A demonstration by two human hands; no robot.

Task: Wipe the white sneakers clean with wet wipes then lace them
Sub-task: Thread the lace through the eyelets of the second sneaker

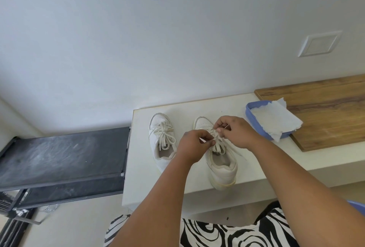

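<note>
Both my hands are over the right-hand white leather sneaker [221, 166], which sits near the front edge of the white table [142, 167] with its heel slightly over that edge and its toe pointing at the wall. My left hand [194, 145] is pinching a length of the cream flat shoelace [219, 147] between thumb and fingertips, fingers curled tight around it. My right hand [235, 132] is pinching another stretch of the same lace just above the tongue, fingers bent in, and a loose end of lace trails off to the right across the table. The two hands are nearly touching over the eyelets.

Just to the left, the other white leather sneaker [160, 140] stands closer to the table's left edge, already laced, a bow tied on top. The two shoes lie side by side, apart, toes the same way.

Over toward the back right of the table sits the blue plastic tub [249, 111] with a crumpled white wipe [276, 120] draped over its rim. It rests against the corner of a wooden board [325, 112] that runs along the table's right side.

Down at the bottom, my black-and-white zebra-print clothing [217, 235] fills the view.
</note>
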